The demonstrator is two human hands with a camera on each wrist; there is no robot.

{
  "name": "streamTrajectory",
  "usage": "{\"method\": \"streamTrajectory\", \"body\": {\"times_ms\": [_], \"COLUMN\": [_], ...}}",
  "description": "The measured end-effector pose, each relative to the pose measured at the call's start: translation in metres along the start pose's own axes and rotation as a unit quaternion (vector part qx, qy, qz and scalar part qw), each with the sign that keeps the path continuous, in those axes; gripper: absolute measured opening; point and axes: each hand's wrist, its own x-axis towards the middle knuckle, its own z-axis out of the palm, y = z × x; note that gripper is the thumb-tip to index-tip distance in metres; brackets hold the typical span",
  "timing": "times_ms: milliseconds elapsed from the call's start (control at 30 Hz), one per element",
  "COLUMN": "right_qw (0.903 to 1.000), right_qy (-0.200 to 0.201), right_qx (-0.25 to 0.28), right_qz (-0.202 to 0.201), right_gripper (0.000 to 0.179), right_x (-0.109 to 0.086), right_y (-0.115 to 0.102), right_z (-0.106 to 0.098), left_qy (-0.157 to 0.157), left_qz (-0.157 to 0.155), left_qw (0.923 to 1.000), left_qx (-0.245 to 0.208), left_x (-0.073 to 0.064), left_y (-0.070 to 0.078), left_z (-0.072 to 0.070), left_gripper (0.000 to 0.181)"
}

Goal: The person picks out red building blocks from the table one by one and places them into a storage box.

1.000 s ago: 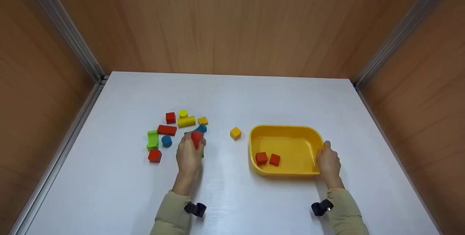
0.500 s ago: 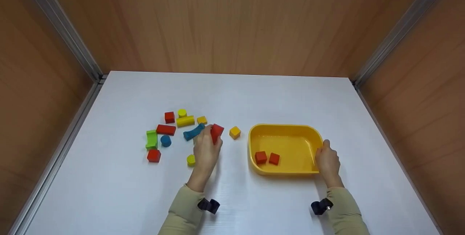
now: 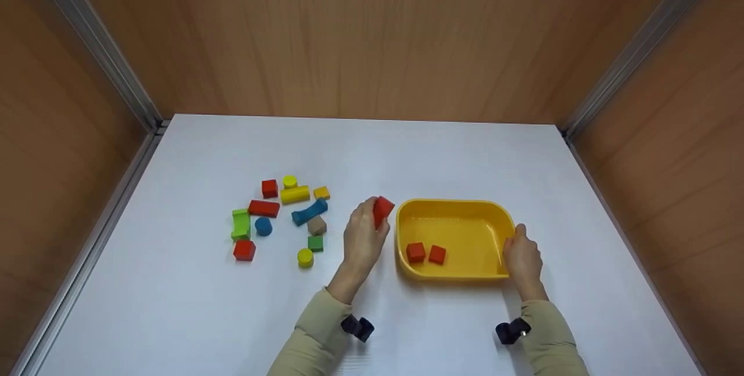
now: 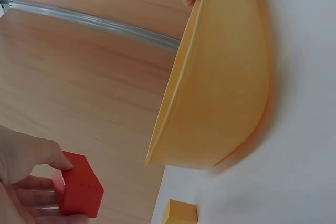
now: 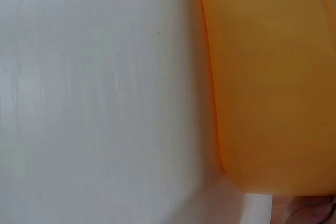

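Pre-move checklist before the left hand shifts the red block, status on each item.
1. Red block secured: ok, the left hand pinches it between thumb and fingers.
2. Yellow tray steadied: ok, the right hand holds its right side.
3. Room inside the tray: ok, two red cubes lie toward the near left, with bare floor beside them.
4. Block above the tray: not ok, it is left of the rim, outside.
5. Yellow cube out of the way: cannot tell; the left wrist view shows it near the tray, but the head view hides it behind the left hand.
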Motion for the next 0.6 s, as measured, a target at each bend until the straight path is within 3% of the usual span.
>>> {"method": "streamTrajectory", "body": {"times_ms": [300, 600], "right_qw": [0.9999, 1.0000], "right_qy": [-0.007, -0.008], "right_qx": [0.000, -0.002], "right_qz": [0.014, 0.003], "right_gripper": [0.015, 0.014], "right_x": [0.002, 0.002], "right_y": [0.001, 0.003], "right_z": [0.001, 0.002], "left_qy": [0.003, -0.026], "left_qz": [0.084, 0.143], "left_qw": [0.9964, 0.9884], "left_qx": [-0.007, 0.047], "left_x": [-0.001, 0.008], "left_y": [0.015, 0.023], "left_z": [0.022, 0.042], "left_gripper": [0.045, 0.039]}}
